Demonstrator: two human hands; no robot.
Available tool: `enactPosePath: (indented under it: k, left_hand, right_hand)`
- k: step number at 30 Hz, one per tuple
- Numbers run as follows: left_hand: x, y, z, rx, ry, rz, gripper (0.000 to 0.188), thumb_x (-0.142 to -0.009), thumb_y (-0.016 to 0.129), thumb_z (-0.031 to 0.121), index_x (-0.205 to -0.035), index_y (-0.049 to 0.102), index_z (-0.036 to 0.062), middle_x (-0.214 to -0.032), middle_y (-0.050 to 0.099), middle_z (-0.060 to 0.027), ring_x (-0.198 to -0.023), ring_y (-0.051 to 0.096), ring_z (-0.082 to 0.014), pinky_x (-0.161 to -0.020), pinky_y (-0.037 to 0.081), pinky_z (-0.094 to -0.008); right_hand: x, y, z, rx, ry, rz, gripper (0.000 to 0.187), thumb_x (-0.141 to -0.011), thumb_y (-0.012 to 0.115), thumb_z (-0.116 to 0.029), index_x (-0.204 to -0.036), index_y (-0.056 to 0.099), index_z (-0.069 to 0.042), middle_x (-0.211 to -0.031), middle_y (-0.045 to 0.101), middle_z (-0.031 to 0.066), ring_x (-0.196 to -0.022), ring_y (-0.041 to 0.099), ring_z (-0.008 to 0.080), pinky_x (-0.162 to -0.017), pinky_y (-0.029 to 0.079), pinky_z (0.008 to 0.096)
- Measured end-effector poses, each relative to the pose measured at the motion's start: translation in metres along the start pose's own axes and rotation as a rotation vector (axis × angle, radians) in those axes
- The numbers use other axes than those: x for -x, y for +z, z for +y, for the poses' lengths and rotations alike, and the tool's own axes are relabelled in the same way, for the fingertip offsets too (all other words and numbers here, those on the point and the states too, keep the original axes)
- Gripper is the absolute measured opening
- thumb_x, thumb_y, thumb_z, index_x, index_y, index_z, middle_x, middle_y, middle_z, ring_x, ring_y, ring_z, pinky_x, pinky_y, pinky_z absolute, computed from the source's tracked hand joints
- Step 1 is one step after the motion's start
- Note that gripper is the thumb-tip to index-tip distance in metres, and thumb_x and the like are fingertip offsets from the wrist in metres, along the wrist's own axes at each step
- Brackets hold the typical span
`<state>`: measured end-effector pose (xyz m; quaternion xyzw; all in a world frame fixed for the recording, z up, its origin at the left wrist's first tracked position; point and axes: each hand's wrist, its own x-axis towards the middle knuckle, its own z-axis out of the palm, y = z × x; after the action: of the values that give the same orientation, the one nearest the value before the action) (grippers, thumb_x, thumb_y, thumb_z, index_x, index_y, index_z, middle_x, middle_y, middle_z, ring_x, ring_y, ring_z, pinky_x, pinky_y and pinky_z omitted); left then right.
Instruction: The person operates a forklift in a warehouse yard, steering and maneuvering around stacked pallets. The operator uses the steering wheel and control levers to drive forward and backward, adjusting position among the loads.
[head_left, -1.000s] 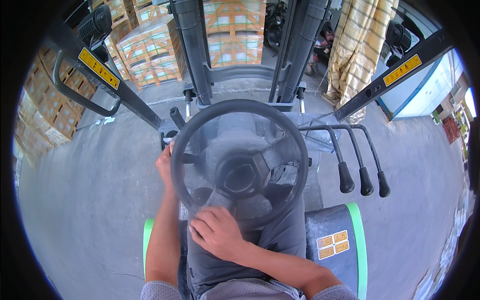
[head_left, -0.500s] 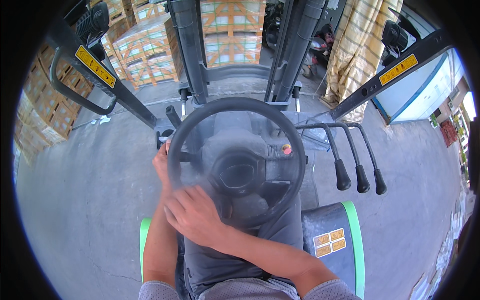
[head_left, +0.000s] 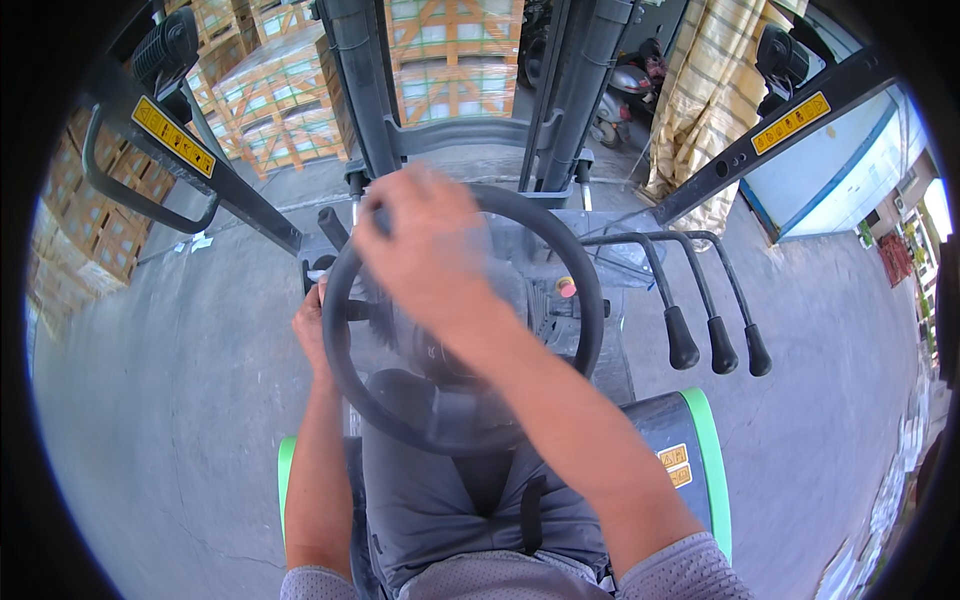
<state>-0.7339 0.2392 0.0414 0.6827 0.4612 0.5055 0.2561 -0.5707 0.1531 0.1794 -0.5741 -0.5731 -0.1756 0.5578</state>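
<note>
Mostly, the wheel (head_left: 592, 310) lies right of and nearer me than my half-curled right hand (head_left: 425, 240), blurred at its upper left, grip unclear. My left hand (head_left: 312, 322), hold hidden, is just beside its left edge.

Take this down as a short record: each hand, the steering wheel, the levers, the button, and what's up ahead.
Left hand: beside the steering wheel, at its left rim; grip unclear
Right hand: blurred, over the wheel's upper left rim; grip unclear
Levers: three, black-knobbed, right of the wheel, no hand on them
Button: red, seen through the wheel's right side
Ahead: wooden crates beyond the mast; striped curtain to the right
</note>
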Motion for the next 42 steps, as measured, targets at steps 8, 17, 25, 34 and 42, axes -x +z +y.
enactPosePath:
  k: [8, 17, 25, 34, 42]
  left_hand:
    - [0.005, 0.009, -0.001, 0.043, 0.014, 0.052, 0.049, -0.106, 0.056, 0.037, -0.082, 0.067, -0.004, -0.058, 0.054, -0.0034, -0.058, 0.042, -0.0097, -0.052, 0.038, -0.0339]
    - [0.007, 0.013, 0.003, 0.02, -0.037, 0.059, 0.049, -0.105, 0.054, 0.037, -0.08, 0.065, -0.0046, -0.057, 0.048, -0.0098, -0.057, 0.04, -0.0164, -0.054, 0.039, -0.0392]
    - [0.005, 0.014, 0.003, -0.011, -0.046, 0.051, 0.05, -0.106, 0.054, 0.038, -0.082, 0.065, -0.0051, -0.059, 0.051, -0.0134, -0.058, 0.041, -0.0197, -0.057, 0.041, -0.0406]
    - [0.001, 0.015, -0.009, -0.09, -0.037, 0.001, 0.016, -0.097, 0.058, 0.005, -0.102, 0.071, -0.0028, -0.064, 0.054, -0.0115, -0.063, 0.05, -0.0119, -0.058, 0.045, -0.0333]
    - [-0.006, 0.013, -0.008, -0.074, -0.004, 0.01, 0.023, -0.099, 0.056, 0.016, -0.095, 0.069, -0.0029, -0.063, 0.054, -0.01, -0.061, 0.047, -0.0146, -0.058, 0.043, -0.0364]
  right_hand:
    - [0.024, -0.082, 0.035, 0.072, 0.18, 0.135, 0.015, -0.085, 0.074, -0.011, -0.093, 0.064, -0.006, -0.09, 0.063, 0.0116, -0.082, 0.064, 0.0332, -0.075, 0.052, 0.042]
    - [0.106, -0.134, 0.029, 0.241, 0.348, 0.149, 0.015, -0.088, 0.074, -0.009, -0.097, 0.063, -0.004, -0.093, 0.063, 0.0116, -0.086, 0.063, 0.0293, -0.077, 0.051, 0.0388]
    - [0.199, -0.128, -0.032, 0.096, 0.273, -0.059, 0.024, -0.078, 0.078, -0.004, -0.097, 0.063, -0.005, -0.098, 0.063, 0.012, -0.091, 0.062, 0.0311, -0.078, 0.052, 0.0412]
    - [0.201, -0.062, -0.063, -0.043, 0.076, -0.201, 0.03, -0.072, 0.083, -0.004, -0.096, 0.065, -0.007, -0.097, 0.062, 0.007, -0.09, 0.063, 0.0277, -0.076, 0.05, 0.0406]
    - [0.172, -0.023, -0.074, -0.111, 0.013, -0.28, 0.027, -0.075, 0.081, -0.007, -0.096, 0.065, -0.007, -0.099, 0.061, 0.0066, -0.092, 0.063, 0.027, -0.077, 0.049, 0.0401]
